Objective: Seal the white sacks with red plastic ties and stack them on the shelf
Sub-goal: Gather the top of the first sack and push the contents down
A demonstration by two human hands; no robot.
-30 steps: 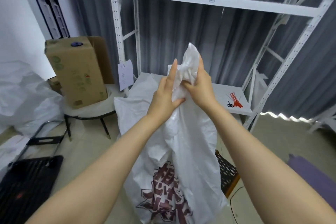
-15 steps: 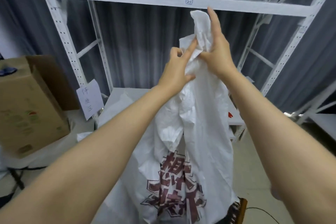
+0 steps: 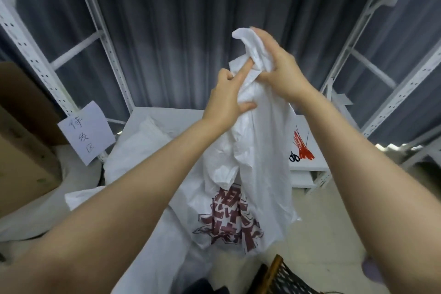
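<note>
A white sack (image 3: 260, 162) with dark red print hangs in front of me, its top gathered into a twisted neck. My right hand (image 3: 279, 71) grips that neck from the right, the sack's tip sticking out above it. My left hand (image 3: 229, 100) pinches the sack just below, thumb pressed into the plastic and a finger stretched up toward the neck. A bundle of red plastic ties (image 3: 301, 145) lies on the low white shelf board (image 3: 307, 167) to the right, apart from both hands.
Black-handled scissors (image 3: 294, 157) lie beside the ties. More white sacks (image 3: 143, 150) rest on the shelf board at the left. A cardboard box (image 3: 21, 150) and a paper label (image 3: 87, 132) are at the left. A dark mesh basket (image 3: 286, 279) sits at the bottom.
The view has tilted down and closer to the shelf. My left hand has slid lower on the sack while my right hand keeps its grip on the gathered neck.
</note>
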